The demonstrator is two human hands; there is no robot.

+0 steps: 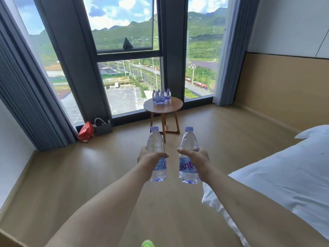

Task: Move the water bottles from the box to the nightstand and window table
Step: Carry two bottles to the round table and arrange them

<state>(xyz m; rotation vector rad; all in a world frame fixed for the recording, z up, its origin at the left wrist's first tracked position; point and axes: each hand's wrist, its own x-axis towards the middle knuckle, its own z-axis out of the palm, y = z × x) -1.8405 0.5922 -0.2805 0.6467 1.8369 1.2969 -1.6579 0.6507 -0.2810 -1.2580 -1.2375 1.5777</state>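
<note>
From where I watch, the room opens toward a tall window (pixel 128 56) at 12 o'clock, with the bed (pixel 284 175) at 3 o'clock and bare wood floor (pixel 71 175) between. The round desk (pixel 175 106) stands at the glass, carrying a tight cluster of bottles (pixel 161 97) set touching one another. A red bag (pixel 86 131) and a dark bag (pixel 102 128) sit by the curtain at 10 o'clock.

Both arms reach straight ahead, level and parallel. My left hand (pixel 151 158) grips the left bottle (pixel 156 154) and my right hand (pixel 195 158) grips the right bottle (pixel 189 155), each upright, fingers curled round the labelled waist. The two are near each other but apart, well short of the desk.

I judge these full bottles moderately heavy, thin-walled and a little springy under squeeze, smooth on the label. The mid-body hold looks right: firm, below the ribbed shoulder, keeping the caps up.
</note>
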